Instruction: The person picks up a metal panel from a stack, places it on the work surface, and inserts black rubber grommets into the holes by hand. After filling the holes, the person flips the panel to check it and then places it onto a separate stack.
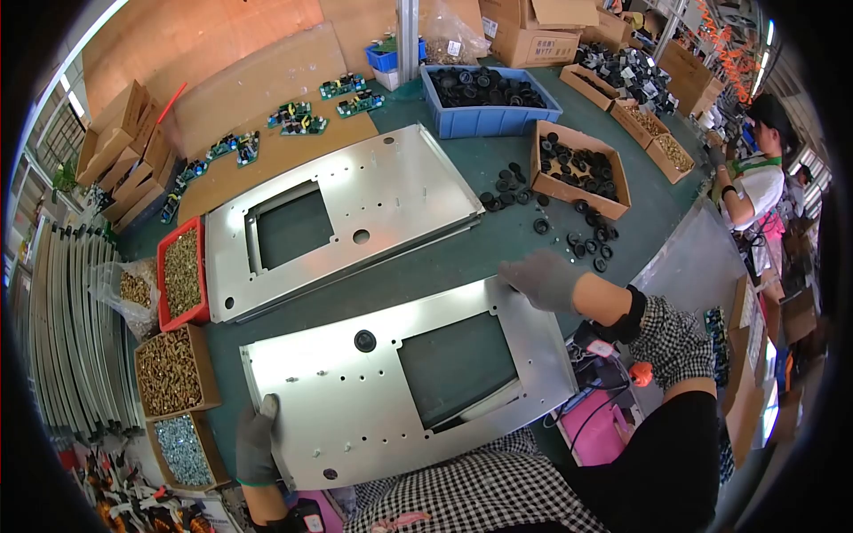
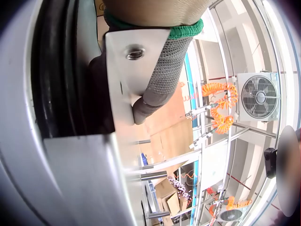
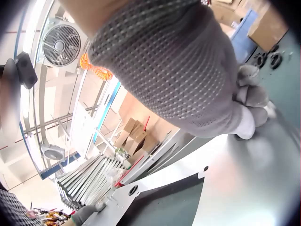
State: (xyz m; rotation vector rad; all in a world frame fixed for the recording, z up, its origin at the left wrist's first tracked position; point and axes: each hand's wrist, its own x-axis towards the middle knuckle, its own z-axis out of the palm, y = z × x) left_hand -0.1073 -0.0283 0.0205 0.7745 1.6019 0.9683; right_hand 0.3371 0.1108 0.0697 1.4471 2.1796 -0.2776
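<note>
A silvery sheet-metal panel (image 1: 360, 404) with a rectangular cutout lies tilted toward the person's lap. My gloved left hand (image 1: 257, 441) grips its left edge, thumb on the upper face; in the left wrist view the thumb (image 2: 151, 101) curls over the bent flange (image 2: 131, 70). The gloved right hand (image 1: 544, 280), blurred in the head view, is at the panel's far right corner. In the right wrist view its curled fingers (image 3: 254, 96) close at the panel's edge, partly covering the corner. A black grommet (image 1: 364, 341) sits in a round hole left of the cutout.
A second panel (image 1: 391, 200) lies beyond. Black grommets fill a blue bin (image 1: 493, 123) and a cardboard box (image 1: 582, 200); loose ones (image 1: 540, 226) scatter nearby. Fastener bins (image 1: 169, 369) and a red tray (image 1: 163, 266) stand left. Circuit boards (image 1: 298, 120) lie behind; another person (image 1: 755, 178) works right.
</note>
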